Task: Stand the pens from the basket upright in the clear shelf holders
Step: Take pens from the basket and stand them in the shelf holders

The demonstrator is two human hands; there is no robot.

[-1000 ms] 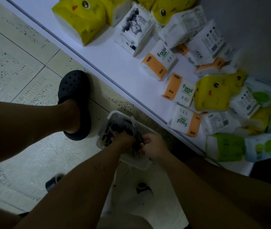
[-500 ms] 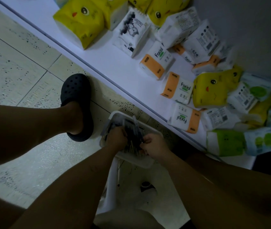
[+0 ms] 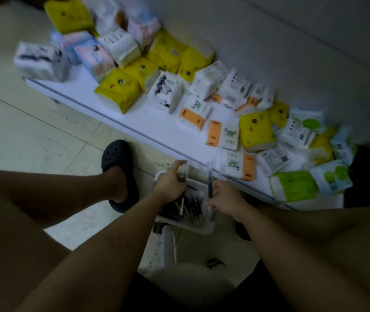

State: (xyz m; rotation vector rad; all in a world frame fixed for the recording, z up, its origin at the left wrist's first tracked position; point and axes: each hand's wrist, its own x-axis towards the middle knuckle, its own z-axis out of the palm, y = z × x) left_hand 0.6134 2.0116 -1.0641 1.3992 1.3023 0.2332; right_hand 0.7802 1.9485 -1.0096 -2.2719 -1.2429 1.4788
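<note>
**Pen pickup at the basket, lower centre of frame**
Right hand [image 3: 224, 199] pinches one pen [image 3: 210, 181] upright by its lower end; left hand [image 3: 170, 182] grip unclear through blur. Other pens [image 3: 186, 207] lie in the basket [image 3: 188, 226]. Low pinch risk: pen tips, drops to floor [image 3: 33, 143].

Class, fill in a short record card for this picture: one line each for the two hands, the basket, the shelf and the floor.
Left hand: over the basket, fingers curled round a dark pen
Right hand: pinches an upright pen above the basket
Basket: pale, below both hands, loose pens piled inside
Shelf: low, white, strewn with tissue packs
Floor: pale tiles, a black clog left of the basket
Clear holders: not in view
</note>
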